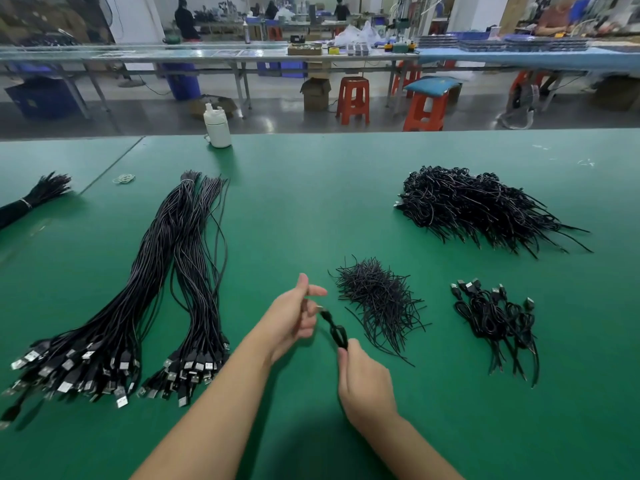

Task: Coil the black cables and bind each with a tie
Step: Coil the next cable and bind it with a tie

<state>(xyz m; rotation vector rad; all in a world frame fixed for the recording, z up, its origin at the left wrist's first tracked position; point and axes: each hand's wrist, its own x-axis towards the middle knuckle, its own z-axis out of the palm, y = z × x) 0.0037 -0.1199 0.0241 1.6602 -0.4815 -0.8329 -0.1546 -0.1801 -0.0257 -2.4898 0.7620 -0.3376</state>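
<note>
Left hand [294, 313] up off the green table mat [311, 202], palm turned inward, thumb and forefinger spread, fingers loose and holding nothing. Just right of it, the small coiled black cable [336, 332] hangs in the air, its plug end nearly at the left fingertips. Right hand [363, 382] pinches the coil's lower end between thumb and fingers. Far left lie long straight black USB cables [145, 289] in two bundles. Right of the hands sits a heap of thin black ties [377, 299], then finished coils [495, 317], and a big pile [474, 206] far right.

ties pile [379, 301] right, mat [294, 209] ahead open
</note>
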